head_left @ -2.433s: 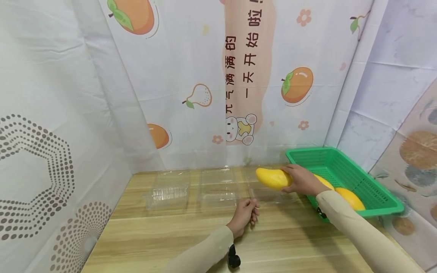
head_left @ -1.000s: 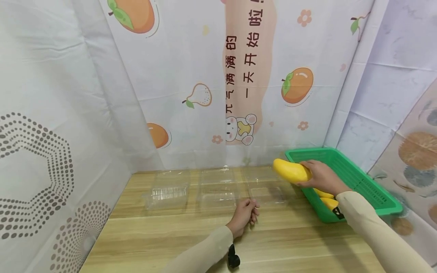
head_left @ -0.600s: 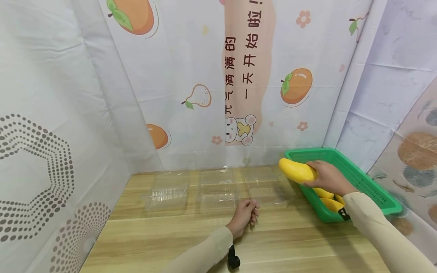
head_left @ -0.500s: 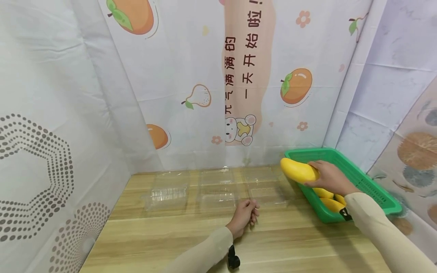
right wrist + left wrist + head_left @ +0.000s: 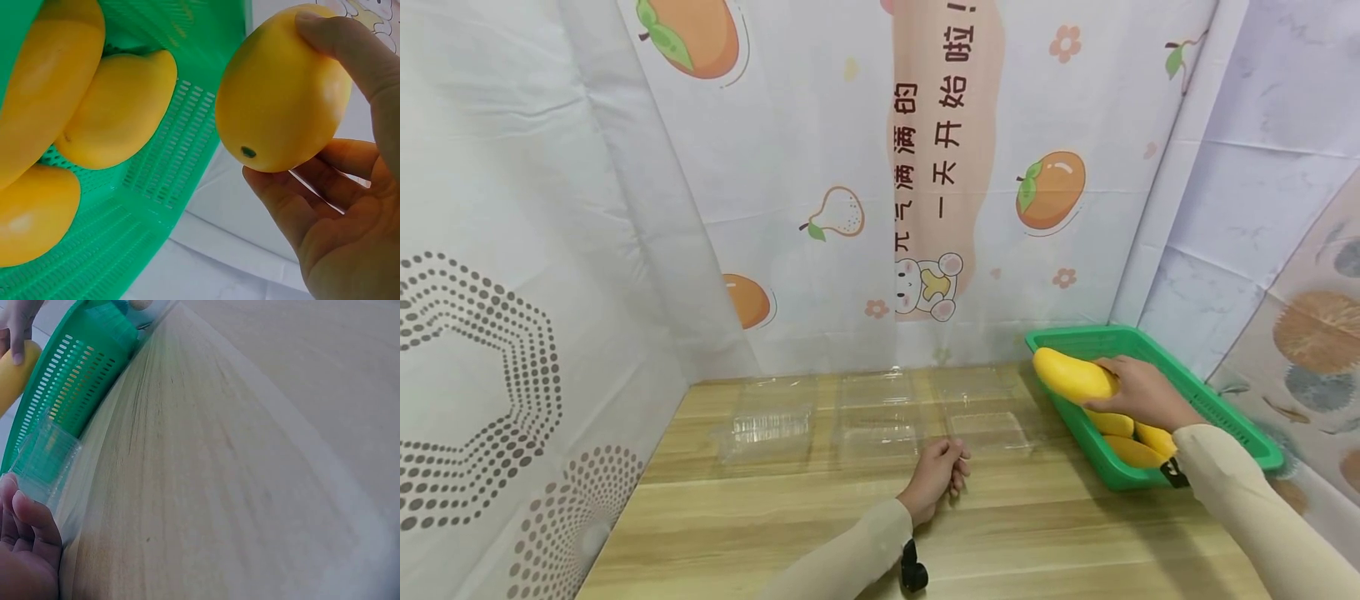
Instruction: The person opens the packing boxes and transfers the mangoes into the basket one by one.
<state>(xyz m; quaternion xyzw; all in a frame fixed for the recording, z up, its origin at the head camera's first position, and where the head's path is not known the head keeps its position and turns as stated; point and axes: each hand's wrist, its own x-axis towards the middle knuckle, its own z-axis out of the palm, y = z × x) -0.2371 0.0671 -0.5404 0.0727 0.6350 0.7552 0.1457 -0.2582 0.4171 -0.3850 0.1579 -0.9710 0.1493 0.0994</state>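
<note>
My right hand point(image 5: 1138, 390) holds a yellow mango point(image 5: 1071, 375) up over the left rim of the green plastic basket point(image 5: 1093, 343). In the right wrist view, the thumb lies on top of the mango point(image 5: 284, 90) and the fingers support it from below. Three more mangoes point(image 5: 122, 109) show inside the basket there, partly cut off by the frame. My left hand point(image 5: 936, 475) rests on the table, fingers loosely curled around nothing. Just beyond it sits a clear plastic box point(image 5: 988, 429) with its lid up; its transparent edges are hard to make out.
Two more clear plastic boxes stand in the same row: a middle box point(image 5: 880, 433) and a left box point(image 5: 772, 425). The wooden table point(image 5: 737, 517) ends at a printed curtain point(image 5: 820, 275) behind. Curtains also hang at both sides.
Carrying the mango, my right hand has moved right, from over the right-hand plastic box to the basket's left rim. More of the mangoes in the basket shows. My left hand has stayed still.
</note>
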